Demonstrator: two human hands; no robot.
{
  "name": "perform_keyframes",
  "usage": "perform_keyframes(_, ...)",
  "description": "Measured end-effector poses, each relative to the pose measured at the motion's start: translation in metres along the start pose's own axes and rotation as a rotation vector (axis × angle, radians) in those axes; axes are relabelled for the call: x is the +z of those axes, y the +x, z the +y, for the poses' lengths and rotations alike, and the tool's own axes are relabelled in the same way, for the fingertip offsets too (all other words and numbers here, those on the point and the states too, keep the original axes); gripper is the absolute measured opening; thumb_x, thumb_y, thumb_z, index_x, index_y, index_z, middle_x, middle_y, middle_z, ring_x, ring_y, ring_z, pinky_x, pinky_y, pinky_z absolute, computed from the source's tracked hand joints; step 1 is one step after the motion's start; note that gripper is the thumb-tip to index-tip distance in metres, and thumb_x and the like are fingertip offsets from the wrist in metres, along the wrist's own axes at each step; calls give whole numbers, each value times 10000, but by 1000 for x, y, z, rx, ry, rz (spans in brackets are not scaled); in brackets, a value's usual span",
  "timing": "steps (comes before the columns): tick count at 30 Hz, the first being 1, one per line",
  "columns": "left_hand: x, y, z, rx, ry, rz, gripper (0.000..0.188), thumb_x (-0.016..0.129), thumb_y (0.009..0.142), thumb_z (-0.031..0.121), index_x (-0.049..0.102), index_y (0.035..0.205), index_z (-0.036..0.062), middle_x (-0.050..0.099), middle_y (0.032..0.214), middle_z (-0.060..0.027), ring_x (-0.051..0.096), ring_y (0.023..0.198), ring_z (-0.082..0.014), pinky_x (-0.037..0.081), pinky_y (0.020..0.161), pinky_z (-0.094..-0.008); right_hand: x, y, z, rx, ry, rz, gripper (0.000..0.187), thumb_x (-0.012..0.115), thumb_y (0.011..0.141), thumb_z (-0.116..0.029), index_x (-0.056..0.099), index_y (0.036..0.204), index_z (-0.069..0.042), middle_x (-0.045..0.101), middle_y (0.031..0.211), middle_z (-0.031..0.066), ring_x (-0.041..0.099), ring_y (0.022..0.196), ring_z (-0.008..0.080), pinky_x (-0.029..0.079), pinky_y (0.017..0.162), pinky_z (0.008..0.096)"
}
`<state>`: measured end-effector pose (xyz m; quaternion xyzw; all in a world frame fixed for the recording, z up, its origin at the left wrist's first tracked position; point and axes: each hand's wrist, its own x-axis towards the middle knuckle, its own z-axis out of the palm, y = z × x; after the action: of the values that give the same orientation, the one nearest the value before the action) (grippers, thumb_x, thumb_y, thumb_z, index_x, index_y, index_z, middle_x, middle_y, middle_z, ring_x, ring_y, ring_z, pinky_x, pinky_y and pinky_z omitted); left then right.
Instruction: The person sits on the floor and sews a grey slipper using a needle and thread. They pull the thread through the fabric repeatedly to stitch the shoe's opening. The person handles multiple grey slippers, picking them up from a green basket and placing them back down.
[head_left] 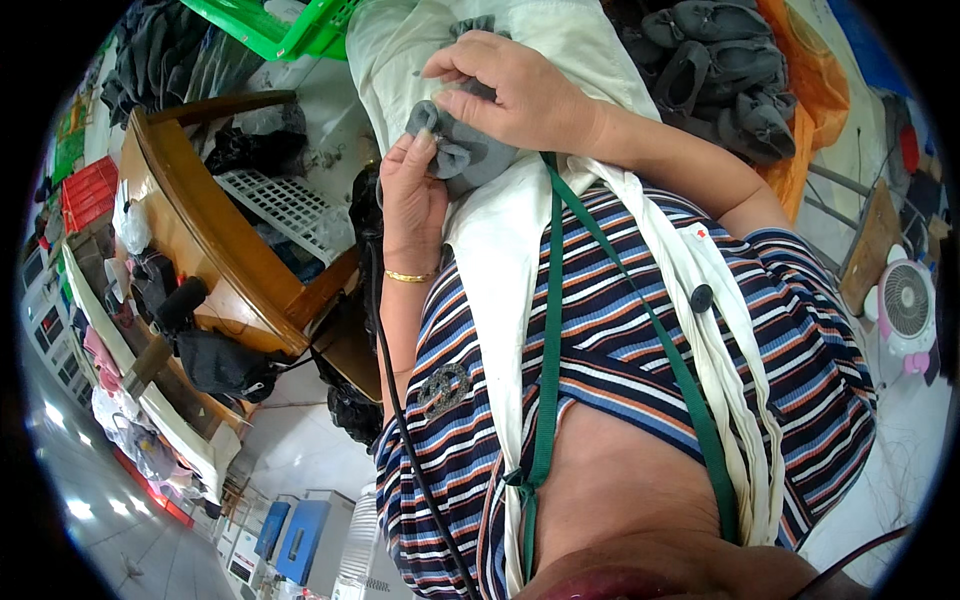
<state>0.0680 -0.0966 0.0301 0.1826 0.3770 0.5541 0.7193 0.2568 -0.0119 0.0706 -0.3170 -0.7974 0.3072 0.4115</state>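
Grey fabric piece in our left hand

We hold the grey fabric piece (478, 160) with our left hand (412, 190), its edge pinched narrowly between thumb and fingers. Just above this grip, our right hand (525, 100) bends its fingers over the same piece; we cannot tell if they close on it, because the fingertips are partly hidden. The piece lies over our lap, upon the white apron (590, 35). Just below the grip, a gold bracelet (408, 277) goes around our left wrist. To the left of the grip we see a white perforated crate (285, 205), and beyond it the wooden table (180, 215) with its curved edge. Above and left is a green basket (290, 32). Well to the right, grey shoes (715, 75) are heaped beside an orange bag (825, 75). Farther right and lower stands a small fan (907, 300).
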Motion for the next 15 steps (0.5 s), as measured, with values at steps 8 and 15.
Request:
perform_keyframes(8, -13, -1, -7, -8, -59, 25, 229, 611, 954, 153, 608, 1133, 11, 691, 1070, -67, 661, 969, -155, 498, 892, -300, 7, 1, 1, -45, -1, 8, 232, 659, 901, -144, 629, 1105, -39, 604, 934, 95, 620, 834, 223, 513, 728, 291)
perform_keyframes(15, -7, -3, 4, -49, 43, 30, 194, 600, 944, 132, 609, 1114, 40, 676, 1057, -54, 640, 985, -167, 491, 896, -326, 5, 0, 0, -19, -11, 35, 228, 660, 885, -136, 631, 1090, -41, 600, 921, 99, 619, 847, 236, 510, 739, 318)
